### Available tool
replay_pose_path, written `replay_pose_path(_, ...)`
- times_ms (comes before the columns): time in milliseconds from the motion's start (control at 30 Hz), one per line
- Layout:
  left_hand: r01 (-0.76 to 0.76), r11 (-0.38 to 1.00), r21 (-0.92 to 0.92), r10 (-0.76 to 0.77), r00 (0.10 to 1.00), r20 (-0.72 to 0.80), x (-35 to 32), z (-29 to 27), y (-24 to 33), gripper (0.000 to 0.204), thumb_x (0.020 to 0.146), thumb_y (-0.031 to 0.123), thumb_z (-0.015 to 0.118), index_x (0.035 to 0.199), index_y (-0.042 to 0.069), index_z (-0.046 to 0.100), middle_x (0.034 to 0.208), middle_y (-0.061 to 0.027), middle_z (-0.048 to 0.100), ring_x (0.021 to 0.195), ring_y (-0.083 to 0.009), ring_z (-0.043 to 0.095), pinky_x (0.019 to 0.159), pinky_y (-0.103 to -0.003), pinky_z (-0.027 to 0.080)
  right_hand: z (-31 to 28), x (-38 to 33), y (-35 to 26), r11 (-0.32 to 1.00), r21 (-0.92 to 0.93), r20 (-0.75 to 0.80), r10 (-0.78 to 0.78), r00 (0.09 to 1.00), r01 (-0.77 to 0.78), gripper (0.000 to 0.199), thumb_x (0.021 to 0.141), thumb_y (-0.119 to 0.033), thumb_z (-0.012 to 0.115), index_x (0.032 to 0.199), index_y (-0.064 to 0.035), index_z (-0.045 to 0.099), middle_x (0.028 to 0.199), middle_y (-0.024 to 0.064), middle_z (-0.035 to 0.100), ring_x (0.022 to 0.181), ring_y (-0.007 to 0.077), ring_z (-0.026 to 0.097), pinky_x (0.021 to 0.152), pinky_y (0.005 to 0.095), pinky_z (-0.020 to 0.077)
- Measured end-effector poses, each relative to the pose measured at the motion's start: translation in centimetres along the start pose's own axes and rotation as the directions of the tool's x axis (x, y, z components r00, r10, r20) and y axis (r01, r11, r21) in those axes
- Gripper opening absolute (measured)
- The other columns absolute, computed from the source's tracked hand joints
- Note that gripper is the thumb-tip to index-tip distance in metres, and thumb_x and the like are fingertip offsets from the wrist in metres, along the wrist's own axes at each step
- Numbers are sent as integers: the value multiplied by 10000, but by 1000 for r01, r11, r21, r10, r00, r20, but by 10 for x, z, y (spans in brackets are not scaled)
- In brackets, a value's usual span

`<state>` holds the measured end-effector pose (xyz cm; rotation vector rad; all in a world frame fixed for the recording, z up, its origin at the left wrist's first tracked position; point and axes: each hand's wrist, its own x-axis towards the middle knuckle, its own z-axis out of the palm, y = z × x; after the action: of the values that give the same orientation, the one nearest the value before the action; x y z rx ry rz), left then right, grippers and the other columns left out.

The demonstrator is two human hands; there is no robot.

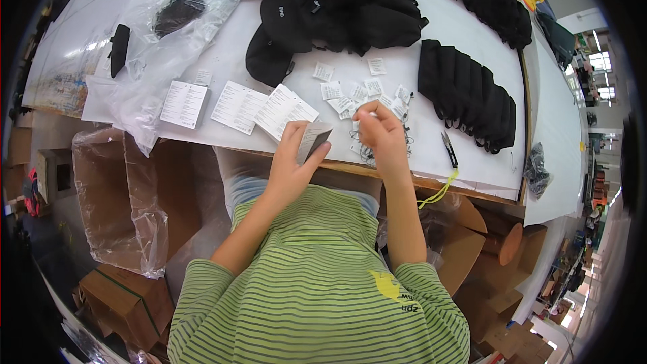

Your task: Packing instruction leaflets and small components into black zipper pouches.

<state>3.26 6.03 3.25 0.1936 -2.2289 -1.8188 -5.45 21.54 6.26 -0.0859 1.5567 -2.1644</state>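
Note:
Near the front edge of the white-covered table, my left hand point(288, 165) grips a small folded card point(311, 138) with a printed white face and a dark face. To its right, my right hand point(383, 136) is raised with thumb and fingers pinched; whatever they hold is hidden or too small to name. Small white printed sachets point(331, 90) lie scattered beyond it. Thin black strings point(366, 154) sit partly behind the right hand. Stacks of white printed cards point(286, 109) spread left of the left hand.
Black fabric caps point(280, 17) are piled at the back. Folded black fabric pieces point(465, 87) line the right side, beside thread snips point(449, 151) on a yellow-green cord. Clear plastic bags point(145, 61) cover the left. Cardboard boxes point(128, 300) stand below the table.

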Motion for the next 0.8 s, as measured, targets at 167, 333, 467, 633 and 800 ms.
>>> replay_pose_path(167,69,996,-58,-71,997,-19,1,-6,8,158,844,112,657,930,-14,614,836,-47,532,741,-137,542,663,-250,429,18,-17,18,883,-448,11,-151,989,140,77,877,-101,608,854,-30,590,569,-98,384,525,-7,281,476,196,198)
replay_pose_path(333,15,1000,11,-14,995,-94,-2,-3,11,133,816,86,678,905,-1,632,786,-44,530,641,-145,529,542,-254,406,24,-20,17,698,-680,65,-248,967,225,88,846,-97,631,808,-26,593,519,-58,311,500,24,250,458,223,196)
replay_pose_path(467,-92,986,138,111,984,-137,-1,-2,13,114,789,65,694,880,20,641,740,-26,519,599,-118,485,498,-244,366,27,-20,15,666,-706,65,-279,958,242,102,827,-128,639,817,-42,585,480,13,282,431,80,265,431,261,235)
replay_pose_path(633,-96,981,170,119,985,-129,1,-2,16,109,768,49,704,854,27,641,736,-19,515,569,-92,446,497,-227,349,21,-13,20,704,-654,86,-295,952,277,88,837,-103,646,864,-38,594,507,0,359,465,64,323,450,250,267)
replay_pose_path(800,79,966,-245,-70,996,46,-1,-3,3,85,816,68,676,832,0,628,746,6,511,593,-69,449,513,-207,352,7,-18,11,785,-566,101,-236,966,251,100,817,-83,672,895,-53,616,533,-24,390,506,54,352,485,228,291)
